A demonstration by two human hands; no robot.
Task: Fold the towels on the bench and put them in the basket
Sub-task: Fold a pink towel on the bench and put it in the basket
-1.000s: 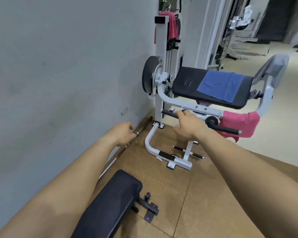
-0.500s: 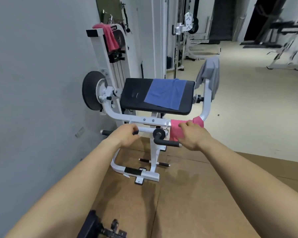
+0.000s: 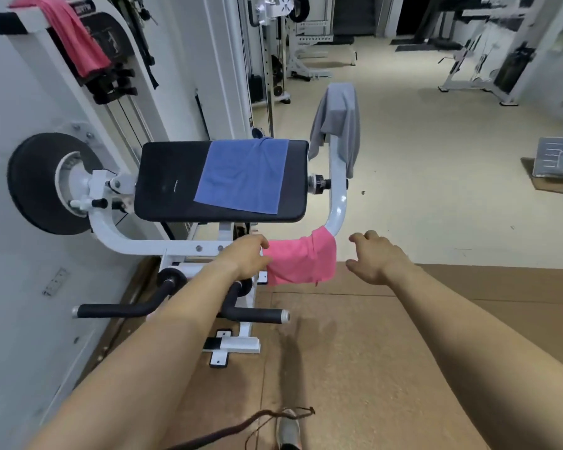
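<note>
Left hand (image 3: 246, 256) gripping pink towel (image 3: 301, 261), right hand (image 3: 376, 254) splayed nearby

A plain grey wall (image 3: 17, 303) stands on the left, and a white pillar (image 3: 221, 60) is beyond it. The near floor is covered with brown boards (image 3: 371, 352). Farther away the floor (image 3: 436, 196) is pale beige. At the back stand white exercise machines (image 3: 309, 43) and a dark doorway (image 3: 410, 11). On the right, a grey metal plate (image 3: 558, 155) lies on cardboard (image 3: 553, 186). The light is soft and even.
</note>
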